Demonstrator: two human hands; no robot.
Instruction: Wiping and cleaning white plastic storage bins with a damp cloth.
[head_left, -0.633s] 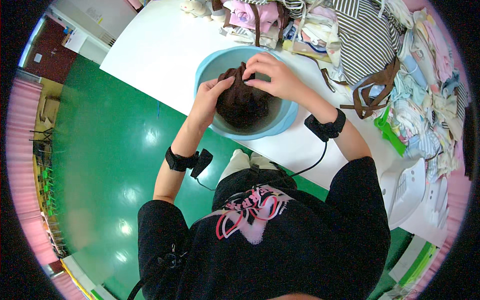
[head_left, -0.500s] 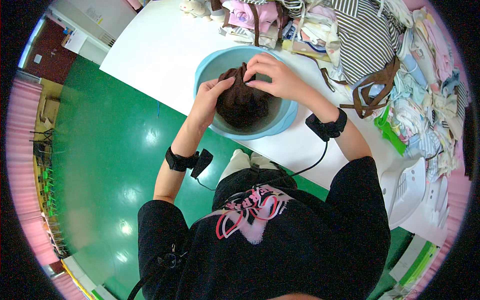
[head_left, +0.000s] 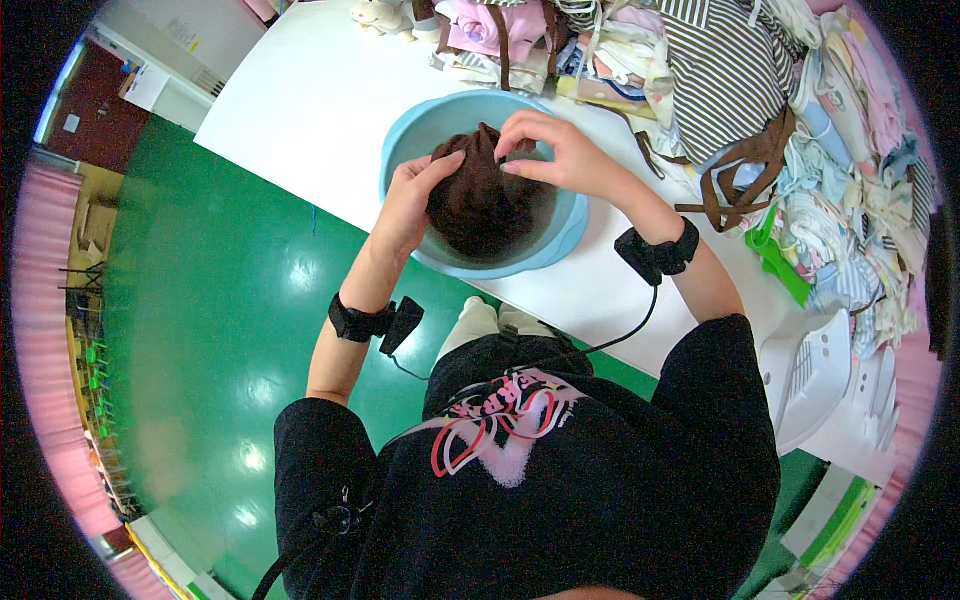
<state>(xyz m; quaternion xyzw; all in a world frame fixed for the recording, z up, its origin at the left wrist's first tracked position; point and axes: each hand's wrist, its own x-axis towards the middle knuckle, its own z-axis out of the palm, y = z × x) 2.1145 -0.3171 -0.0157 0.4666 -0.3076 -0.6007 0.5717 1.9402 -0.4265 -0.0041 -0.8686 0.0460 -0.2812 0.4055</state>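
A bunched dark brown cloth sits in a light blue plastic basin that has water in it. Its top is drawn up into a small peak. My left hand grips the cloth's left side, thumb over the top and the other fingers mostly hidden. At the right of the peak, my right hand has thumb and forefinger pinched at the cloth; the exact bit between the fingertips is hard to make out.
The basin stands near the edge of a white table. A striped cloth and a heap of folded clothes lie right of it, with brown straps. A white plastic basket is nearer on the right. A small plush toy sits at the back.
My right fingertips have shifted slightly up and right along the cloth's peak, which stands more pointed. The left hand keeps its hold. The whole view has shifted a little.
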